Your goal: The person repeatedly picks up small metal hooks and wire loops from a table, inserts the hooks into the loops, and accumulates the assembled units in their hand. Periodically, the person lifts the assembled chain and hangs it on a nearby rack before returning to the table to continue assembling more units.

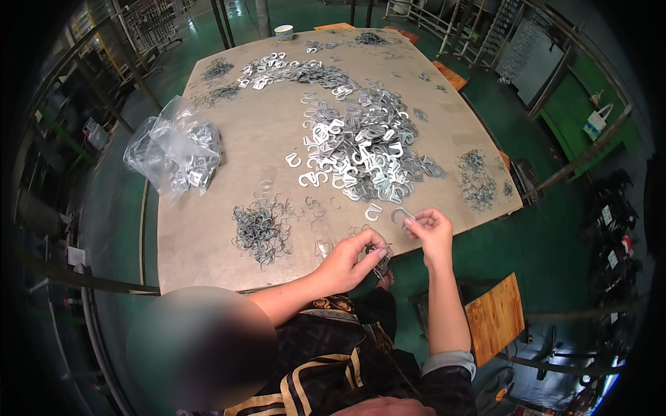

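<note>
My right hand (434,237) is raised over the table's near edge, with thumb and fingers pinching a flat silver metal hook (398,214). To its left, my left hand (349,265) is closed at the edge around small dark metal pieces (381,261); their exact shape is partly hidden by the fingers. A single silver hook (373,211) lies on the table just beyond my hands. Farther off spreads a big heap of similar hooks (371,142). A pile of thin bent wire clips (260,232) is to the left of my left hand.
The brown tabletop (222,256) also bears a clear plastic bag (179,149) of metal parts at left, more wire clips (479,184) at right, and a small tub (284,32) at the far edge. A wooden stool (494,319) stands by my right arm.
</note>
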A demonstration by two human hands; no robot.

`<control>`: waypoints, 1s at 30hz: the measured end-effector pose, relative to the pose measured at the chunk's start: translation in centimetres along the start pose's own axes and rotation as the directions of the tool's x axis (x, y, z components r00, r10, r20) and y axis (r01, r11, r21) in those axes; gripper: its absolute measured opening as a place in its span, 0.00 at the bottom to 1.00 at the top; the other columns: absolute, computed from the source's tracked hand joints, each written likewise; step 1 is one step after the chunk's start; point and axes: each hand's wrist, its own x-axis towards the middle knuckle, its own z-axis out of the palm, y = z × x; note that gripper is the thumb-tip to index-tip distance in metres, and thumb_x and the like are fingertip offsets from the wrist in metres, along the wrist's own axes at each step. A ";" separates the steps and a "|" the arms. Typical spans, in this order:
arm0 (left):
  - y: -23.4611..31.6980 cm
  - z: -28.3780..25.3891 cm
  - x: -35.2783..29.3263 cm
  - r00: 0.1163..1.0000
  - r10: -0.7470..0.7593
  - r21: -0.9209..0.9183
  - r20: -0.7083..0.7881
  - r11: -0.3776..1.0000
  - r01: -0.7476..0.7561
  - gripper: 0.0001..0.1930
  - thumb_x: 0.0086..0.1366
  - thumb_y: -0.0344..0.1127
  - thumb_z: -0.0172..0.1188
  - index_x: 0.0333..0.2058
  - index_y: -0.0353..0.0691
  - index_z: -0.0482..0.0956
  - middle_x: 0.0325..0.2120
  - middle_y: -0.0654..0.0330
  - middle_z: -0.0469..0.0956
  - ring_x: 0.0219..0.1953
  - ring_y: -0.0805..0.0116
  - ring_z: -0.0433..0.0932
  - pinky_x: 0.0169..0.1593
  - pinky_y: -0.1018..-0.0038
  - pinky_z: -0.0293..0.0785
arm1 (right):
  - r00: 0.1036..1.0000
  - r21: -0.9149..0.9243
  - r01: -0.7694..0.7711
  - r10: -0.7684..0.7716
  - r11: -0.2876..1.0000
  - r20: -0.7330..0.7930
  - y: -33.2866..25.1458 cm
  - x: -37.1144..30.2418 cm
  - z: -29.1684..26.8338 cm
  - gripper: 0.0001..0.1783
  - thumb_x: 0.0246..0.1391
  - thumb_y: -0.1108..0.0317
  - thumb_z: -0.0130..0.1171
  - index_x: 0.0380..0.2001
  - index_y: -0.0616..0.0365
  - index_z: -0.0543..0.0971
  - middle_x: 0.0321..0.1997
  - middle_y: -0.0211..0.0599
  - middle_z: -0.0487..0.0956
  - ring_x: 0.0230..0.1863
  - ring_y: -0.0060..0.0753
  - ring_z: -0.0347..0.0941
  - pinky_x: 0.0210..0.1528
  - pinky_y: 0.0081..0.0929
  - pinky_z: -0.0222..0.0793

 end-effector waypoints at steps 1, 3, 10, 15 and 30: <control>-0.3 0.6 0.0 1.000 0.010 0.028 -0.009 1.000 -0.009 0.04 0.65 0.28 0.55 0.36 0.34 0.72 0.29 0.54 0.78 0.33 0.62 0.79 0.39 0.70 0.72 | 0.999 0.094 -0.035 0.037 0.995 -0.011 -0.8 -1.9 0.2 0.10 0.46 0.79 0.67 0.28 0.66 0.75 0.25 0.35 0.80 0.24 0.20 0.76 0.27 0.16 0.71; -0.2 1.4 -0.1 1.000 0.008 0.083 0.000 0.996 -0.008 0.04 0.64 0.27 0.56 0.35 0.34 0.72 0.28 0.54 0.78 0.32 0.61 0.79 0.38 0.70 0.72 | 1.000 0.148 0.006 -0.004 0.989 -0.012 -1.7 -4.5 0.4 0.09 0.47 0.79 0.67 0.29 0.66 0.74 0.25 0.35 0.79 0.25 0.18 0.75 0.27 0.16 0.71; -1.0 3.3 -0.9 0.996 0.077 0.251 0.043 0.964 -0.085 0.05 0.58 0.27 0.62 0.31 0.36 0.74 0.24 0.53 0.77 0.28 0.53 0.77 0.34 0.66 0.71 | 0.991 0.098 0.113 -0.106 0.989 -0.080 -2.1 -9.6 1.0 0.09 0.49 0.79 0.66 0.29 0.65 0.74 0.25 0.34 0.80 0.25 0.16 0.75 0.26 0.14 0.70; -1.4 3.0 -1.5 0.990 0.000 0.324 0.143 0.945 -0.047 0.04 0.56 0.28 0.65 0.30 0.37 0.79 0.26 0.52 0.79 0.29 0.53 0.78 0.33 0.65 0.72 | 0.966 -0.058 0.219 -0.225 0.974 -0.129 0.0 -11.3 0.8 0.08 0.49 0.78 0.66 0.28 0.65 0.74 0.26 0.35 0.80 0.26 0.17 0.76 0.29 0.16 0.72; -11.7 -12.9 2.1 0.969 0.038 0.965 0.244 0.089 -0.247 0.05 0.49 0.31 0.56 0.26 0.40 0.77 0.27 0.58 0.77 0.34 0.59 0.76 0.38 0.65 0.75 | 0.988 -0.078 0.146 -0.150 0.986 -0.039 4.4 -12.2 -0.3 0.07 0.49 0.82 0.63 0.30 0.66 0.74 0.27 0.33 0.80 0.28 0.19 0.77 0.31 0.17 0.72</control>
